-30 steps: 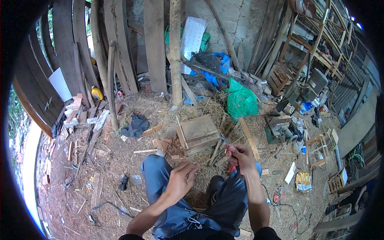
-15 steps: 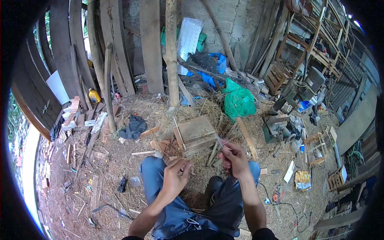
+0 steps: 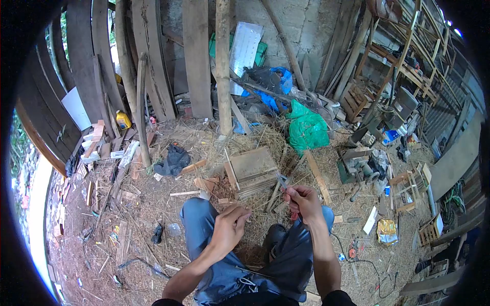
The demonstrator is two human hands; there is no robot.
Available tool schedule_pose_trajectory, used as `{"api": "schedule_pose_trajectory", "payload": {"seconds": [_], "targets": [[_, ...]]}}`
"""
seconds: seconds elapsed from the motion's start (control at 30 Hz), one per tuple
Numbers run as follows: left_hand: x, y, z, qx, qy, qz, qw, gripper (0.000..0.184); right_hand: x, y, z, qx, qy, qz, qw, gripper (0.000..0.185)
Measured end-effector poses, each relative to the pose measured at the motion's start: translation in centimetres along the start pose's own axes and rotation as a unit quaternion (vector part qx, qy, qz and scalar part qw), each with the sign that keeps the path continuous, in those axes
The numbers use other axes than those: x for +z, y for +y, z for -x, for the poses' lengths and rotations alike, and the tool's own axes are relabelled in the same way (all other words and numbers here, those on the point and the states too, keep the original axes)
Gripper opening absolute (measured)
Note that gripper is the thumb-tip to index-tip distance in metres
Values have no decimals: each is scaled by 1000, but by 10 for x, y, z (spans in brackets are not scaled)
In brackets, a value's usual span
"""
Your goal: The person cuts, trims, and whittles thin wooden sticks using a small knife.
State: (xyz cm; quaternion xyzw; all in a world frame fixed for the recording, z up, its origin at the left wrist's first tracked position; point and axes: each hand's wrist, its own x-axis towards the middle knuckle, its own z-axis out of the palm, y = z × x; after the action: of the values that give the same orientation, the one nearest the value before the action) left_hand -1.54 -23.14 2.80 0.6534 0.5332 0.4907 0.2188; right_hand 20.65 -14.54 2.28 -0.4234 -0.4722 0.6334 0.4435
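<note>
A big green bag point(image 3: 309, 130) is seen on the straw floor point(image 3: 204, 275), near the wall; what is in it cannot be told. A black bag point(image 3: 174, 160), a shiny gold bag point(image 3: 387, 232) and a small yellow jug point(image 3: 123, 120) are seen too, their insides hidden. A thin, shiny tool point(image 3: 282, 179) is gripped in the closed right hand point(image 3: 303, 201), near the boards point(image 3: 252, 166). The left hand point(image 3: 230, 229) is curled; whether anything is pinched cannot be told.
</note>
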Motion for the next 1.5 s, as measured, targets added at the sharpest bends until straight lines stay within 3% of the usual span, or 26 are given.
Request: {"api": "schedule_pose_trajectory", "payload": {"seconds": [0.03, 0.1, 0.2, 0.4, 0.47, 0.57, 0.73, 0.93, 1.0, 1.1, 1.27, 1.33, 1.5], "targets": [[0, -2, 0, -1, 5, -1, 1000, 7, -7, -1, -2, -1, 0, 1, 1000, 19], [-8, -6, 0, -23, 37, 10, 999, 5, -25, -5, -8, -55, 116, -37, 991, 19], [-18, -8, -1, -60, 69, 12, 996, 2, -30, -5, -4, -36, 106, -71, 991, 20], [-1, -7, 0, -9, 45, -12, 999, 6, 4, 0, 9, -66, 65, -105, 990, 23], [3, -5, 2, 11, 51, 2, 999, 7, 8, 5, 7, -36, -7, -87, 996, 25], [4, -5, 4, 61, 60, -20, 996, 11, 7, 1, 6, -31, -6, -85, 996, 23], [0, 2, 6, 58, 23, -35, 997, 17, -4, -1, 5, 3, -4, -104, 995, 23], [-1, 0, 6, 65, 11, -32, 997, 17, -12, -2, -2, 19, 29, -64, 997, 24], [-6, -3, 5, 72, 19, -31, 997, 17, -30, 3, -13, -68, 169, 19, 983, 20], [-23, -15, 4, -20, 77, -53, 995, 8, -61, -17, -11, -95, 175, -53, 978, 15], [-3, -19, -2, 14, 77, -35, 996, 7, -2, -13, 5, -30, 128, -18, 991, 18], [1, -17, -2, 24, 70, -37, 997, 8, 10, -3, 7, -21, 15, -119, 993, 22], [0, -8, 0, 81, 66, -54, 993, 14, 10, -2, -1, -21, -17, -116, 993, 21]]}}
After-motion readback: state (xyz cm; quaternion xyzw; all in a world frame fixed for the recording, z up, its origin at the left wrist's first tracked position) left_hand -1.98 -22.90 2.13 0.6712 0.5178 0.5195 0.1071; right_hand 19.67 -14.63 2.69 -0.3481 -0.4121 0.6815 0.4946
